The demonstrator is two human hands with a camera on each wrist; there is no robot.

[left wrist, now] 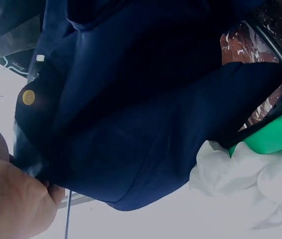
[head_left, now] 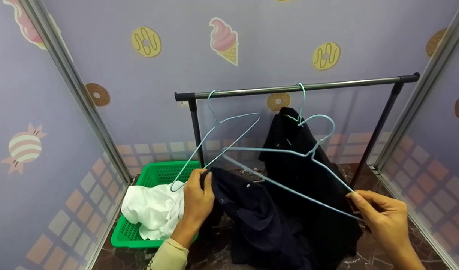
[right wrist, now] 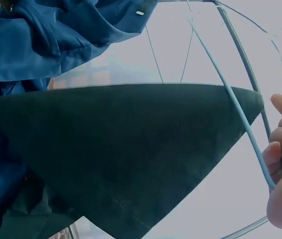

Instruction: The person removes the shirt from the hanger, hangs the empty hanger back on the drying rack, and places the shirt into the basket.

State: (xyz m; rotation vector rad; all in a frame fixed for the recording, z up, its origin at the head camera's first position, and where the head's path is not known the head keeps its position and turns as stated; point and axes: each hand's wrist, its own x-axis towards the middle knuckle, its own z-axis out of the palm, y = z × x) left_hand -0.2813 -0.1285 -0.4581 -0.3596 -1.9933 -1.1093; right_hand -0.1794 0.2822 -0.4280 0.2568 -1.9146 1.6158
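My left hand [head_left: 199, 195] pinches the edge of a dark navy shirt [head_left: 251, 213], which hangs down in loose folds. In the left wrist view a yellowish button [left wrist: 29, 97] shows on the shirt near those fingers. On the right, my right hand [head_left: 383, 213] grips one end of a light blue wire hanger [head_left: 289, 187]; its hook points up and its other end reaches toward the shirt. The hanger is bare and crosses in front of a black garment [head_left: 300, 150] hung on the rack. The right wrist view also shows fingers curled round the hanger wire.
A metal clothes rack [head_left: 251, 91] spans the back, with a bare light blue hanger [head_left: 214, 127] on its left. At left stands a green basket [head_left: 120, 236] holding white cloth [head_left: 154, 210]. Patterned panels [head_left: 184, 48] enclose the dark marbled surface.
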